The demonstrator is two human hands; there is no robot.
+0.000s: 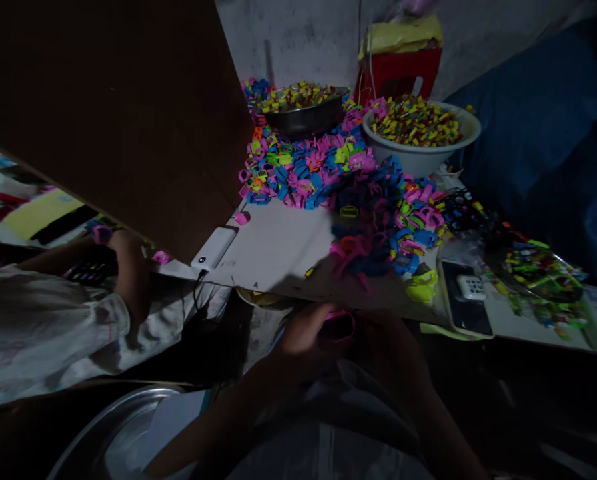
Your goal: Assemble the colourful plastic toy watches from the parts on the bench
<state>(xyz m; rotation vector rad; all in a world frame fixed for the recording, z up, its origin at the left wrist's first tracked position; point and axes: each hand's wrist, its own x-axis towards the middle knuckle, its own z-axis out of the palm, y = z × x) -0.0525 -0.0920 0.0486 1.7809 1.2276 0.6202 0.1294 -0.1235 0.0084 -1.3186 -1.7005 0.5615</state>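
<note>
In front of my body, just below the table edge, my left hand (pixel 302 333) is closed on a pink plastic band (pixel 351 324), shaped like a small toy watch loop. My right hand (pixel 385 337) meets the band's right side with its fingers bent in; deep shade hides much of them. Past the hands, a heap of similar pink, blue, green and orange bands (pixel 303 177) covers the back of the white table (pixel 288 240). A small yellow and dark piece (pixel 310 271) lies near the front edge.
A metal bowl (pixel 303 121) and a white basin (pixel 413 157) hold many small yellow-red pieces. A brown board (pixel 128 120) stands at left, beside a white power bank (pixel 214 248). At right lies a phone (pixel 461 313). Another person's arm (pixel 131 273) is at far left.
</note>
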